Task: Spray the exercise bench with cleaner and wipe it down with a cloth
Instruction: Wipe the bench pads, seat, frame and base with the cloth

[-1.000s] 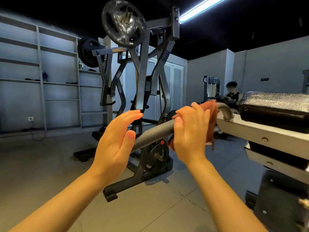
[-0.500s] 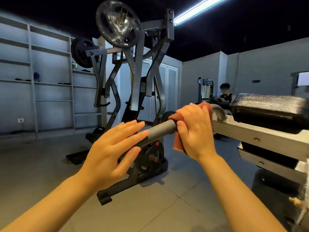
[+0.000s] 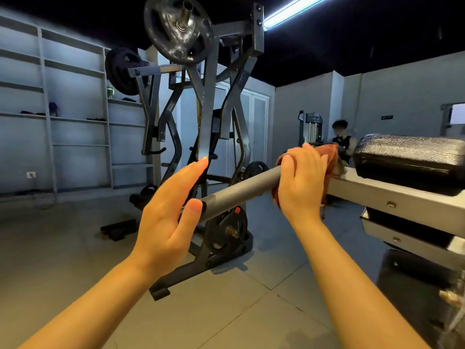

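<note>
1. Right now your right hand (image 3: 299,182), just right of the frame's centre, has its grip wrapped over an orange cloth (image 3: 327,157), and the cloth is folded around the grey padded bar (image 3: 241,192) of the exercise bench (image 3: 392,197).
2. Your fingers there curl over the top of the bar, with the cloth bunched under the palm and a loose tail hanging below the wrist.
3. Your left hand (image 3: 171,215), centre-left of the frame, has its grip released: the fingers are straight and together, pointing up and to the right.
4. Its thumb rests against the free end of the bar; whether the palm also touches the bar cannot be told.
5. The bar runs diagonally from that end, lower centre, up to the right, where it joins the pale metal frame of the bench.
6. A black textured pad (image 3: 412,157) sits on that frame at the right edge, just beyond the cloth.
7. Behind your hands, in the upper centre, stands a dark plate-loaded machine (image 3: 201,117) with weight plates (image 3: 178,28) mounted high and another low near the floor.
8. Open wall shelves (image 3: 75,117) fill the left side, holding a few small items.
9. A person (image 3: 341,137) sits in the background, right of centre.
10. A tube light (image 3: 294,11) glows at the top right, and grey floor tiles (image 3: 226,311) fill the bottom.
</note>
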`<move>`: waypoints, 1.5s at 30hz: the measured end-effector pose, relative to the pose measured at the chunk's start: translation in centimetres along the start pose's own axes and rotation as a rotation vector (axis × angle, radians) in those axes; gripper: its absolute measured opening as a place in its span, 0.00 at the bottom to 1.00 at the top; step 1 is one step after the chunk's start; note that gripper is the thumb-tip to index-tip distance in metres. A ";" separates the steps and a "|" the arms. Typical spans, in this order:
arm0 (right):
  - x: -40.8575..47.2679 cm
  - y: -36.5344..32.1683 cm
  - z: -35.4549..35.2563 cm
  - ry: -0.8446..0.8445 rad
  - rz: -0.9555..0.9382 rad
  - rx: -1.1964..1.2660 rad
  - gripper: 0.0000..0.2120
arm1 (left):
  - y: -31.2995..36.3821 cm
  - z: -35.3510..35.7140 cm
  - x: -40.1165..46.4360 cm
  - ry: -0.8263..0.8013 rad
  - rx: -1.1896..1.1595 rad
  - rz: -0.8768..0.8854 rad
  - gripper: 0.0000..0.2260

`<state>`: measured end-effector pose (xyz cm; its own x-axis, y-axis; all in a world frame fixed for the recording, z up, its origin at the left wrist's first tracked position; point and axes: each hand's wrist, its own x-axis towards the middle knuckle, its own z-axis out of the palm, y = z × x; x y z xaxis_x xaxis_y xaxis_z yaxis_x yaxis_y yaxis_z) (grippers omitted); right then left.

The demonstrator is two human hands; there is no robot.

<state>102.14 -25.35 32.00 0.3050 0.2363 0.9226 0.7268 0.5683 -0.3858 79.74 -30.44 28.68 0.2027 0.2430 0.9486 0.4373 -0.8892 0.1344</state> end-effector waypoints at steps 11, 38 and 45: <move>-12.1 -9.2 3.1 -0.287 -0.407 0.079 0.18 | 0.5 -0.7 0.0 -0.029 -0.390 -0.206 0.29; -6.1 -6.4 -7.5 -0.303 0.178 0.147 0.11 | 3.5 1.6 -2.9 0.035 0.420 0.565 0.17; -11.2 -8.2 -15.2 -0.308 0.424 0.121 0.11 | 11.1 6.4 -5.8 -0.170 -0.523 -0.235 0.15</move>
<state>102.12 -44.62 24.85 0.3482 0.6748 0.6507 0.4977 0.4552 -0.7383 88.98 -39.28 22.83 0.3089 0.4764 0.8232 0.0068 -0.8666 0.4989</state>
